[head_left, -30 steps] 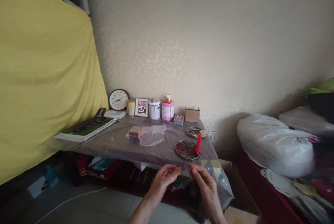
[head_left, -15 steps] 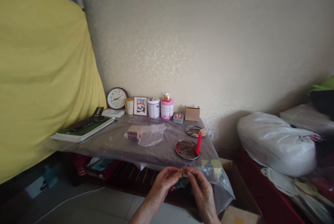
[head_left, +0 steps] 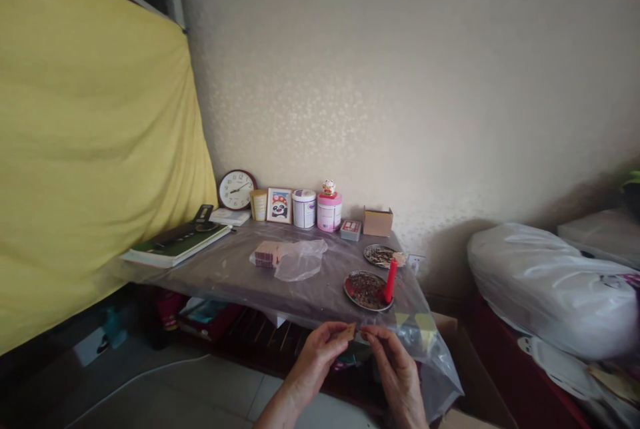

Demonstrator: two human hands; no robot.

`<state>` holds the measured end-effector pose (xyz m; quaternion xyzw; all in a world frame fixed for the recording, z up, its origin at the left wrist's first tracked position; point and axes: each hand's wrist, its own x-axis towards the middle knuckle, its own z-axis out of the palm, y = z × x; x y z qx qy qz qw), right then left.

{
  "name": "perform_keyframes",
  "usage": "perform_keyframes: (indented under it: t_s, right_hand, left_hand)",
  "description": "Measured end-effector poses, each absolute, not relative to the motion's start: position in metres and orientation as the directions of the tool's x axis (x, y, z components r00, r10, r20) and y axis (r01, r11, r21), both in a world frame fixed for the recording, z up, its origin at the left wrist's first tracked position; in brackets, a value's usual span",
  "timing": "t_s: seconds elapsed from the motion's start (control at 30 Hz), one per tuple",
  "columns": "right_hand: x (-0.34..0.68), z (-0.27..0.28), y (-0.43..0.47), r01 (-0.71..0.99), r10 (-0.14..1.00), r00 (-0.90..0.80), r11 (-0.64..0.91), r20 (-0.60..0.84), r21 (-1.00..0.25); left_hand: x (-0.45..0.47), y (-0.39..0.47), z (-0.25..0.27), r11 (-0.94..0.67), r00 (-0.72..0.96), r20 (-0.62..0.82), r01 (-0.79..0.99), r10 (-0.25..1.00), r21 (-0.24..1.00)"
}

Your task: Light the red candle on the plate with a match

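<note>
Just in front of the table's near edge, my left hand point(head_left: 320, 349) pinches a small tan matchbox point(head_left: 349, 332) between thumb and fingers. My right hand point(head_left: 393, 359) is closed in a pinch a short gap to the right; whatever is at its fingertips is too small to make out. Beyond the hands, a red candle point(head_left: 391, 281) stands upright at the right side of a round metal plate point(head_left: 353, 302) filled with dark bits. Behind it, a second plate point(head_left: 367, 257) holds thin sticks, some dark and some pale.
On the plastic-covered table point(head_left: 210, 279) lie a block of small brown boxes point(head_left: 266, 254) partly in a clear bag point(head_left: 303, 261) and a green book point(head_left: 180, 246). A clock point(head_left: 237, 190), picture frame point(head_left: 279, 205), canisters point(head_left: 304, 209) and an open carton point(head_left: 377, 222) line the wall. White bags point(head_left: 545, 289) are at right.
My hands have drawn apart, leaving a gap between the matchbox in the left and the fingertips of the right. The camera view has shifted slightly left.
</note>
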<state>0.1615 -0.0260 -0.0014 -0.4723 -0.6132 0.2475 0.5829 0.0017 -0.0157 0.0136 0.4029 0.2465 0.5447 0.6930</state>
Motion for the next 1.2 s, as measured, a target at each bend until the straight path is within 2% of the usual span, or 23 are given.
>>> perform_keyframes:
  t_s: [0.5, 0.93, 1.2]
  right_hand:
    - [0.163, 0.002, -0.028, 0.252, 0.870, 0.074, 0.457, 0.488, -0.853]
    - [0.167, -0.004, -0.024, 0.319, 0.882, 0.078, 0.419, 0.465, -0.850]
    - [0.168, 0.002, -0.023, 0.432, 0.824, 0.051, 0.492, 0.565, -0.756]
  left_hand:
    - [0.001, -0.016, 0.013, 0.116, 0.322, 0.103, -0.596, 0.941, 0.794]
    - [0.003, -0.015, 0.007, 0.125, 0.298, 0.073, -0.594, 0.952, 0.794]
    - [0.004, -0.012, 0.008, 0.134, 0.282, 0.053, -0.605, 0.958, 0.785]
